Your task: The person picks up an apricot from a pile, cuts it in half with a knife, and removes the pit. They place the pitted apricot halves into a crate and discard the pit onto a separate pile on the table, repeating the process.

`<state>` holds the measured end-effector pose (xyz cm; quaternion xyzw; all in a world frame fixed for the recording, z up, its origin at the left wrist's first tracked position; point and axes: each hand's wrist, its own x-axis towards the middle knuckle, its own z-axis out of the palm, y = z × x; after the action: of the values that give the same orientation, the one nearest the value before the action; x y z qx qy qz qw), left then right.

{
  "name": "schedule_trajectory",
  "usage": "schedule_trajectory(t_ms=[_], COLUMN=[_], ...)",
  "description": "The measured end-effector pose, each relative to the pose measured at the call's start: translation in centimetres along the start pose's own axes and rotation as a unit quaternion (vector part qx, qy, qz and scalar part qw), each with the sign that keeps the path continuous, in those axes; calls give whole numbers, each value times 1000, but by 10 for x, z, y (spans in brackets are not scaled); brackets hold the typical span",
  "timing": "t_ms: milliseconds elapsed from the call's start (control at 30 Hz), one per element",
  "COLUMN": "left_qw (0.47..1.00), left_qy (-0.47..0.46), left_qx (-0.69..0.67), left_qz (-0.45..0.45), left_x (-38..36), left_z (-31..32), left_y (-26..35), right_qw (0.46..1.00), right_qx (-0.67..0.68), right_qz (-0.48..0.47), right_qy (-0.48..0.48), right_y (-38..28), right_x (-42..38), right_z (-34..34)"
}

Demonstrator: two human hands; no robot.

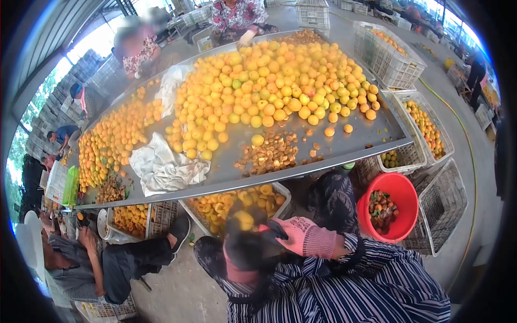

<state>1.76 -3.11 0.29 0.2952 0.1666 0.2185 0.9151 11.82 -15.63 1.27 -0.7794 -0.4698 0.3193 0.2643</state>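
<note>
Both my hands wear pink gloves with dark palms and fingers, and they are close together above my lap. My left hand (249, 245) is smeared by motion; a yellow-orange apricot (243, 220) sits at its fingertips. Beside it, my right hand (296, 236) has its fingers closed, with a small red bit showing at them; what they grip is hidden. Just beyond my hands, a crate (286, 207) of apricot halves (215, 204) stands under the table edge. On the metal table (226, 173) lie a large heap of whole apricots (258, 81) and a pile of brown pits (272, 152).
To my right stand a red bucket (413, 202) of dark, mixed pieces, a grey crate (451, 196) and crates of fruit. White cloths (164, 167) lie on the table. A person (81, 258) sits at my left; another person (237, 19) is across the table.
</note>
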Motion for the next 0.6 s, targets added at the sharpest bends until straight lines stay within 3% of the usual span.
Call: schedule_trajectory(t_ms=[100, 267, 333, 433, 467, 533, 600], left_qw=[985, 995, 984, 993, 993, 997, 997], left_qy=[54, 31, 60, 7, 12, 66, 67], left_qx=[-156, -92, 118, 7, 9, -35, -14], left_qz=[41, 0, 117, 116, 121, 20, 30], left_x=[9, 19, 17, 10, 9, 4, 10], left_z=[5, -6, 2, 6, 8, 9, -9], left_y=[12, 14, 11, 7, 8, 10, 2], right_qw=[995, 997, 997, 993, 994, 996, 998], right_qx=[20, -7, -2, -40, -39, -57, -50], right_qz=[-75, -57, -50, -46, -51, -29, -21], right_qy=[63, 52, 65, 98, 93, 63, 32], right_y=[2, 5, 4, 1, -1, -6, -12], right_x=[-1, -1, -2, 3, 5, 7, 10], right_z=[13, 11, 14, 15, 14, 7, 4])
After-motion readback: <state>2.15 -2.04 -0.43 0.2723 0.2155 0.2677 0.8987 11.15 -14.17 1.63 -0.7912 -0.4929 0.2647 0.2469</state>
